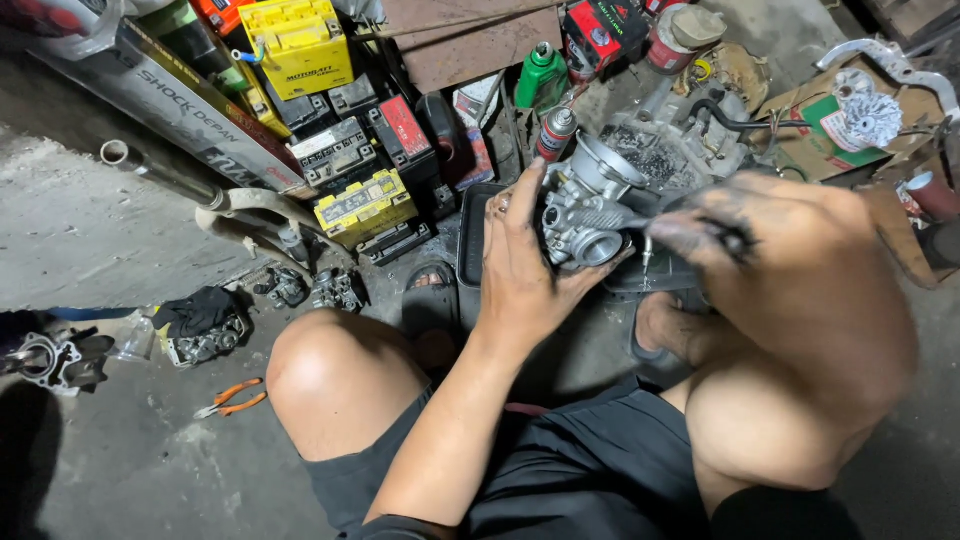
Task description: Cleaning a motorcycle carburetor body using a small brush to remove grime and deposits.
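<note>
I squat on a concrete floor. My left hand grips a silver metal carburetor from the left side, holding it above a dark tray. My right hand, smeared with black grease, is close to the camera and holds a thin tool whose tip touches the carburetor's right side. My knees frame the view at left and right, and my feet in sandals rest below the carburetor.
Several yellow and black batteries are stacked at the back left. A green bottle and a spray can stand behind the tray. Orange-handled pliers lie on the floor at left, near engine parts. A cardboard box with parts sits at right.
</note>
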